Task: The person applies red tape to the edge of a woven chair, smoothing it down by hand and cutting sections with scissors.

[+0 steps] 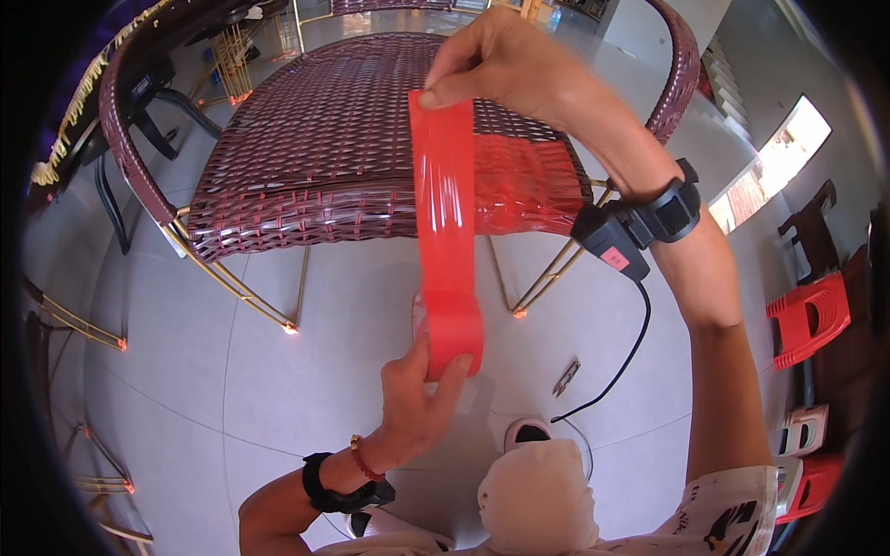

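Observation:
A chair with a woven dark plum seat (pixel 306 148) and thin gold metal legs stands before me. Red tape strips (pixel 528 185) cover the right part of its front edge. My left hand (pixel 417 398) is closed on a red tape roll (pixel 450 329) below that edge. An unrolled strip (pixel 443 185) runs from the roll up over the seat, where my right hand (pixel 482 65) pinches its top end between thumb and finger.
A small metal tool (pixel 565 375) lies on the grey tiled floor (pixel 167 389) near my feet, by a black cable (pixel 630 347). More gold chair legs (pixel 83 324) stand at left. Red plastic stools (pixel 807 315) stand at right, near a bright opening (pixel 779 157).

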